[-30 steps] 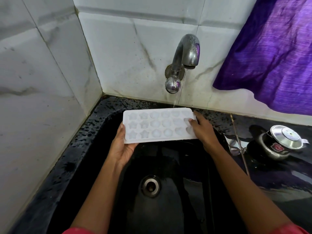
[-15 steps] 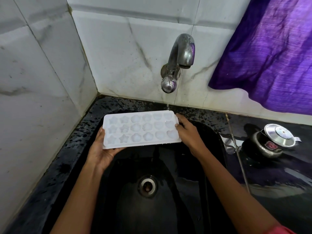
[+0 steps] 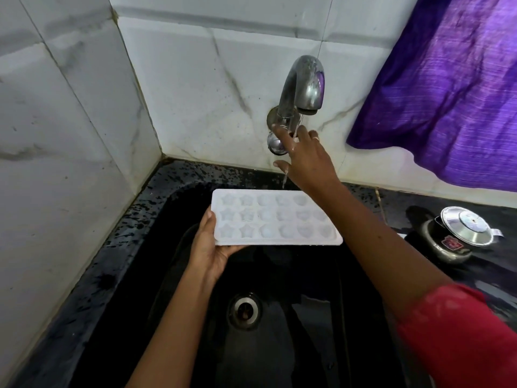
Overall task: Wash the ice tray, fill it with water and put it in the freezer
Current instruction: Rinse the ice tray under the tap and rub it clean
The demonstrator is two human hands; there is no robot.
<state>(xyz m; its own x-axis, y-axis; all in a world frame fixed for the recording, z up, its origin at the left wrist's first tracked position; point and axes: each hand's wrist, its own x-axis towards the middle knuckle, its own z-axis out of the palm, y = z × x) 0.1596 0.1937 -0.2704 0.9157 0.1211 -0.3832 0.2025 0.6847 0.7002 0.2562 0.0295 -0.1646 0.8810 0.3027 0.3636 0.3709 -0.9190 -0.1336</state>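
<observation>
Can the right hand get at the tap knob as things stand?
Probably yes. The right hand is open, raised beside the tap knob, fingers spread around it with nothing between. The left hand alone holds the ice tray below.

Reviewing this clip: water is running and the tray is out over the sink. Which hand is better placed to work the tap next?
Right. The right hand is open at the tap, fingers by its knob, while the left hand alone holds the ice tray above the sink and likely cannot let go.

White marble-veined wall tiles [image 3: 195,88] meet in a corner before me, above a speckled black counter [image 3: 117,242], purple cloth [image 3: 453,88] hanging at right.
</observation>
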